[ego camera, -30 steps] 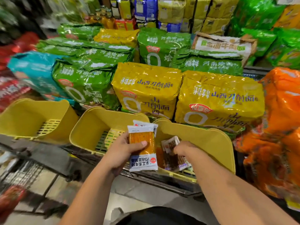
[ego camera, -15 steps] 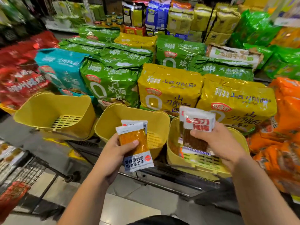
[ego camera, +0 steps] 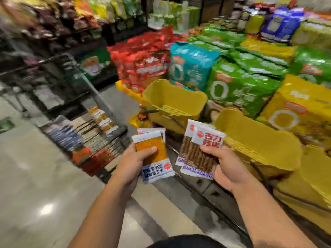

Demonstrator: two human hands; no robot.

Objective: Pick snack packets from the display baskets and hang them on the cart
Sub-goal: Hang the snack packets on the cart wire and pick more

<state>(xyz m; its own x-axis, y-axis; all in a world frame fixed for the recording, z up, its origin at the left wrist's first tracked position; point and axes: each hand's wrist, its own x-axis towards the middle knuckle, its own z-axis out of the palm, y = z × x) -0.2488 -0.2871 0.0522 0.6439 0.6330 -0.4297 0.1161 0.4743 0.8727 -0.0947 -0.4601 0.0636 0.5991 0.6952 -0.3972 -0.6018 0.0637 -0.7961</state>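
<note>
So quick update: the left hand (ego camera: 131, 165) has the two orange packets (ego camera: 154, 158) pinched upright, thumb flat across the front and fingers curled round the back where I can't really see them. That's the same hold as a second ago. The right hand (ego camera: 229, 169) is the one that changed. A second ago it was down inside the nearest yellow basket (ego camera: 259, 140) grabbing stuff. Now it's up and well clear of the rim with a pair of brown stick packets (ego camera: 200, 154), thumb clamped on the front, fingers wrapped behind. Both hands sit side by side in front of the body, the two lots of packets near each other but not touching. The bigger change is that the whole view has swung left. The baskets have slid off to the right, and the far yellow basket (ego camera: 172, 93) looks empty as far as I can tell. The cart (ego camera: 105, 111) has come into frame on the left, with rows of small packets (ego camera: 84, 138) already on it, above the shiny floor (ego camera: 35, 176). It's all motion-blurred, so I can't make out any hooks or pegs. Further back are the big red bags (ego camera: 143, 59), teal bags (ego camera: 188, 65) and green bags (ego camera: 238, 85), then blurry shelves. My read is that picking is done for this round and the turn toward the cart means hanging comes next. With both hands full, one probably has to feed packets on while the other waits.
</note>
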